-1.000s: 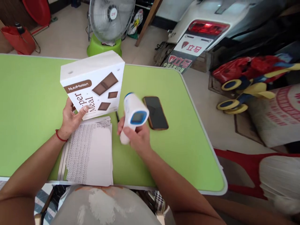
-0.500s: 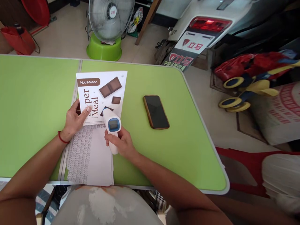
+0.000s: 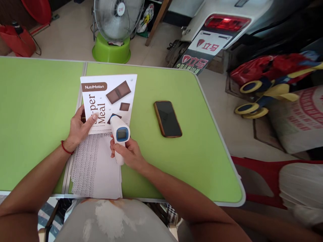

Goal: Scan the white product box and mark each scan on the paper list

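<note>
My left hand point(image 3: 81, 126) is closed on the lower left edge of a white NutriMotion box point(image 3: 121, 79), thumb on its front face, the other fingers behind it. Brown bars are pictured on the box, beside the words "per Meal". In my right hand point(image 3: 131, 153) is a white infrared thermometer point(image 3: 119, 146) with a blue-framed screen, gripped by its handle. Its head overlaps the box's lower right part from my viewpoint; whether they touch I cannot tell. Beneath my hands lies a stack of printed papers point(image 3: 101, 174), its upper end hidden by the box.
On the green table point(image 3: 196, 161), a smartphone point(image 3: 168, 119) lies right of my right hand. Beyond the far edge are a fan point(image 3: 118, 23) on a green stool point(image 3: 111, 52) and a white scooter point(image 3: 196, 43). A red chair point(image 3: 259, 168) stands at the right.
The view has shifted very slightly, so everything sits a little higher in the picture. Both hands keep their holds on the box and the thermometer.
</note>
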The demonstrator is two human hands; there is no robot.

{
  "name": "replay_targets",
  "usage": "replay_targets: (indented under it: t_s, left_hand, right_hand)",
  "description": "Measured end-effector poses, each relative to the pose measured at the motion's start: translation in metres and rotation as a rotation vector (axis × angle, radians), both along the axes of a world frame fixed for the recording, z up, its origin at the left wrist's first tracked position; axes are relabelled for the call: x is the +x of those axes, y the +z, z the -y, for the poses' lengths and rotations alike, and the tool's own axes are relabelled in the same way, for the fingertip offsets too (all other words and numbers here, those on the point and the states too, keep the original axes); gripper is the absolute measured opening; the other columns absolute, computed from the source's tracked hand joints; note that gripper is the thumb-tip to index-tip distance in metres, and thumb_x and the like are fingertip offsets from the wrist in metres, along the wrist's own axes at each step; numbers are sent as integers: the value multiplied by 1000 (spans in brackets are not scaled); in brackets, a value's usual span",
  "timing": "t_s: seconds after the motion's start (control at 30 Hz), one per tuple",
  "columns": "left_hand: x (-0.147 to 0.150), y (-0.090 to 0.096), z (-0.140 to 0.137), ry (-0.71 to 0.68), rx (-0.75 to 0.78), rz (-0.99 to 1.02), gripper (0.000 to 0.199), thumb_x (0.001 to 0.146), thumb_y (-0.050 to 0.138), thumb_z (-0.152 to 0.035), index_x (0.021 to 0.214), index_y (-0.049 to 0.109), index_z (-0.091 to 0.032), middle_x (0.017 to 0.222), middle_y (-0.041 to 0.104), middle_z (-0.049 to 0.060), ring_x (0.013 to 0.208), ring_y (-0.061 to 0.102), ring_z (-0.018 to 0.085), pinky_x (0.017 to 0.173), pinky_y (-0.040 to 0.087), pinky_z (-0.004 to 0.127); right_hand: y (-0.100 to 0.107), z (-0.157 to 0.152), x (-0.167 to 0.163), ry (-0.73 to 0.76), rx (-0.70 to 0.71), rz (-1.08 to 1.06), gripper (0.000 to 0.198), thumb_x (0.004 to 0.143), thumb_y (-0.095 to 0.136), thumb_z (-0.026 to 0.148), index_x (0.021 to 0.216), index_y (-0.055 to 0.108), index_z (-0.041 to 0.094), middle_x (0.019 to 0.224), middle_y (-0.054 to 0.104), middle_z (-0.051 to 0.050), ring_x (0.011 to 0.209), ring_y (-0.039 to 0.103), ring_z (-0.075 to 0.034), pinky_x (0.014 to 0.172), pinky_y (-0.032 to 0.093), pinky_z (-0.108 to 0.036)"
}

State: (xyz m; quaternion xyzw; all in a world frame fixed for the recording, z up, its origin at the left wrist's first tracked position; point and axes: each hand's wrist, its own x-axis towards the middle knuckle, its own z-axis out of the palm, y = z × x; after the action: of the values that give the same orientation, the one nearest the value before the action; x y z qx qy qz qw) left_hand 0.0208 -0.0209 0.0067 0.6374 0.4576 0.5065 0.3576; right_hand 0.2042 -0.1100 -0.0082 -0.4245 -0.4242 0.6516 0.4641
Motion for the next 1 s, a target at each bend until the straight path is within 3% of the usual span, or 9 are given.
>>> replay_targets:
  t_s: [1.0]
  left_hand:
    - [-3, -6, -4, -5, 25, -20, 49, 83, 69, -61, 112, 64, -22, 111, 73, 9, 98, 69, 25, 83, 61, 43]
  right_hand:
    - [3, -1, 3, 10, 73, 86, 30, 77, 68, 49, 82, 57, 22, 67, 58, 2, 60, 54, -13, 59, 49, -32]
